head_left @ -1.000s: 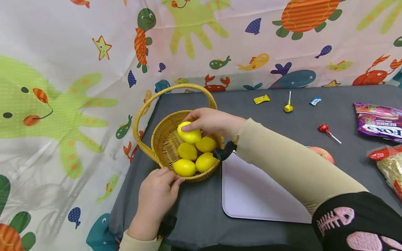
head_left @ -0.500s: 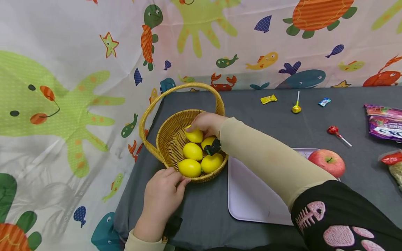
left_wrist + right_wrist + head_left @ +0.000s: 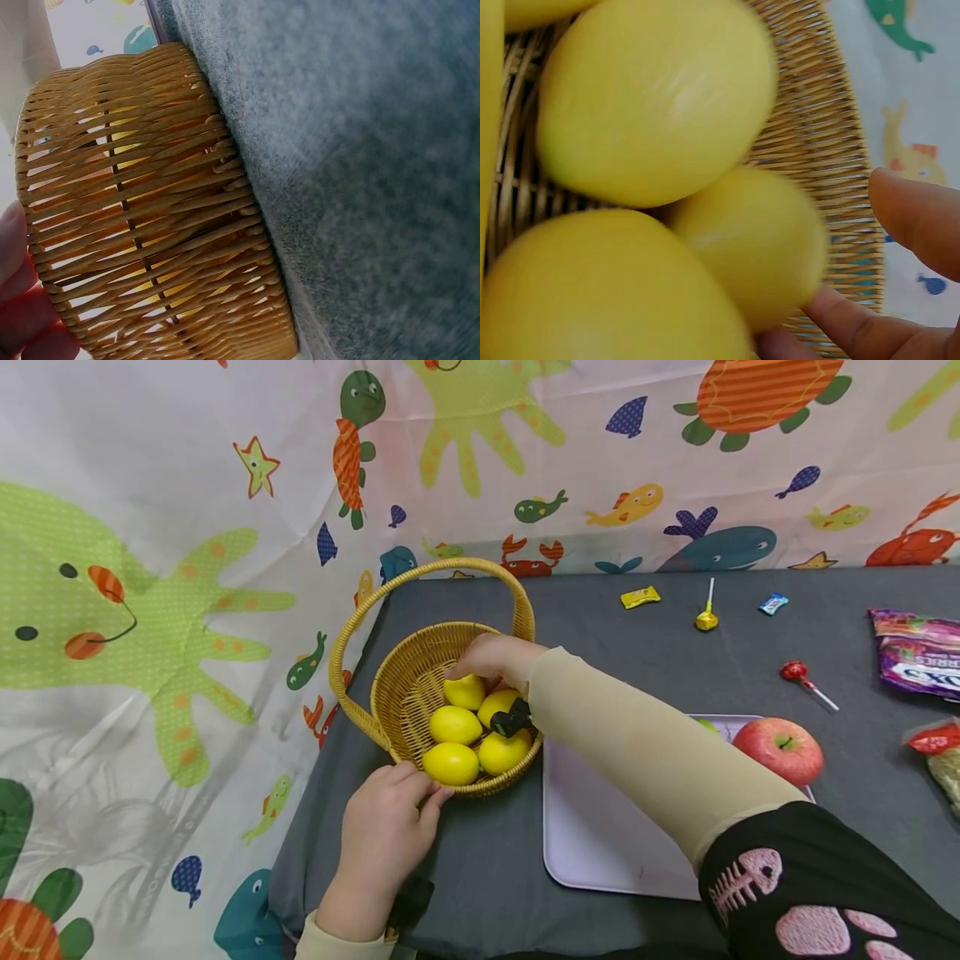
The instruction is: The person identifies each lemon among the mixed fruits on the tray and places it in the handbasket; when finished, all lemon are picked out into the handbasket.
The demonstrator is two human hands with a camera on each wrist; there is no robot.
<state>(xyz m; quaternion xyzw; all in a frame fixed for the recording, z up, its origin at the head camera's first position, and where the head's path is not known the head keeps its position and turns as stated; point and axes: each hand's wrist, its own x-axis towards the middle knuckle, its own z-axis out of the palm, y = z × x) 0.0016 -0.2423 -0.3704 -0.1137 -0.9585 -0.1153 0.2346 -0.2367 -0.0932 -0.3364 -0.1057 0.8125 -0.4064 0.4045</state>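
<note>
Several yellow lemons [image 3: 454, 725] lie in a round wicker basket [image 3: 405, 681] with a tall arched handle. My left hand [image 3: 386, 847] pinches the basket's near rim; in the left wrist view its fingers [image 3: 30, 319] sit at the rim of the woven wall. Inside the basket, my right hand [image 3: 497, 657] is at the farthest lemon [image 3: 465, 693]. The right wrist view has fingertips against that lemon [image 3: 757, 247], while the thumb [image 3: 919, 217] stands off it with a gap between.
A pale lilac tray [image 3: 600, 835] right of the basket bears a red apple [image 3: 780, 748], partly behind the right sleeve. Farther off lie wrapped sweets [image 3: 640, 597], a yellow lollipop [image 3: 707, 618], a red lollipop [image 3: 795, 672] and a purple packet [image 3: 918, 652]. A printed curtain [image 3: 480, 460] stands behind.
My right hand has lowered a lemon into the basket beside the others, and its thumb has come away from it. The left hand keeps its hold on the rim.
</note>
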